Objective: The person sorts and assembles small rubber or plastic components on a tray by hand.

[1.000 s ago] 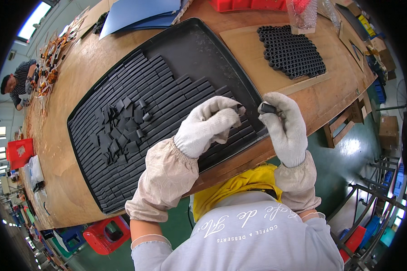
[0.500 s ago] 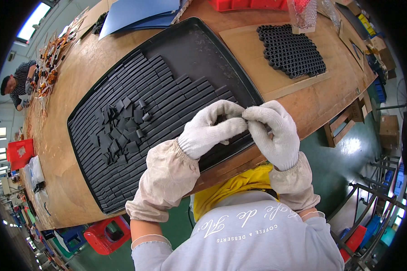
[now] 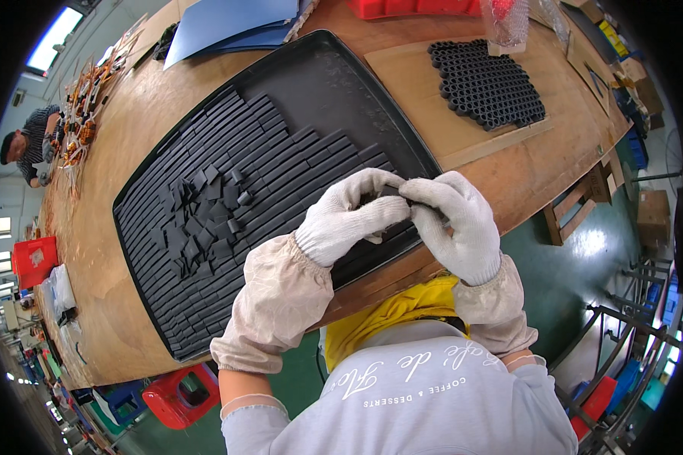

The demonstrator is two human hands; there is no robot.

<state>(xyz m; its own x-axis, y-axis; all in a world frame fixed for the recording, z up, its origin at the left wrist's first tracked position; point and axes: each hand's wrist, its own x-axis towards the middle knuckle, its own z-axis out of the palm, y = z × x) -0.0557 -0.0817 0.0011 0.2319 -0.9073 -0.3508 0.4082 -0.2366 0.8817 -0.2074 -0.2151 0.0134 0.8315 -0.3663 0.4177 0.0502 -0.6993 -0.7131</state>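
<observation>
My left hand (image 3: 347,220) and my right hand (image 3: 460,227), both in white knit gloves, meet fingertip to fingertip over the near right edge of a black tray (image 3: 334,83). Both are closed in a pinch on a small black piece (image 3: 412,202), mostly covered by the gloved fingers, so its exact shape is hidden. Beneath and left of my hands, rows of narrow black strips (image 3: 281,163) lie side by side across the tray. A loose heap of small flat and curled black pieces (image 3: 209,216) rests on top of those rows.
Right of the tray, black ring-shaped parts (image 3: 486,83) stand packed together on cardboard (image 3: 402,76). Blue sheets (image 3: 231,26) and a red bin (image 3: 417,7) lie along the far side. A co-worker (image 3: 34,144) handles orange-and-white parts at far left. A red stool (image 3: 171,398) stands below the table edge.
My fingertips have shifted slightly left, and the right fingers have tilted, showing more of the dark piece between them. The heap and rows look unchanged.
</observation>
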